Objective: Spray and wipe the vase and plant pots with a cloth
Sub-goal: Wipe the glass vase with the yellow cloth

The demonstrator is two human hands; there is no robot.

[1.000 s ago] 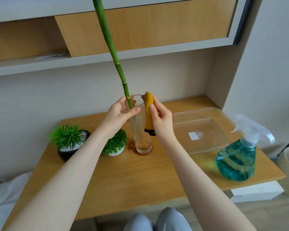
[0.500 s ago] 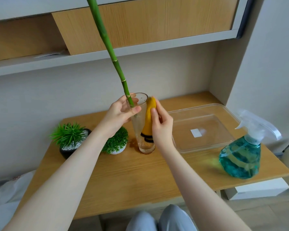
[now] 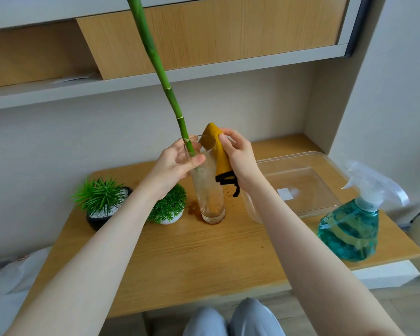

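The vase (image 3: 209,190) is steadied at its rim by the left hand (image 3: 177,163); the right hand (image 3: 238,154) grips the cloth (image 3: 218,151). Pushing sideways could topple it.

a home nook: wooden desk (image 3: 204,258), shelf (image 3: 204,76), potted plants (image 3: 102,202).

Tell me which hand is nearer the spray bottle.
Right. The right hand holds the cloth at the vase rim, on the spray bottle's side; the left hand grips the vase beyond.
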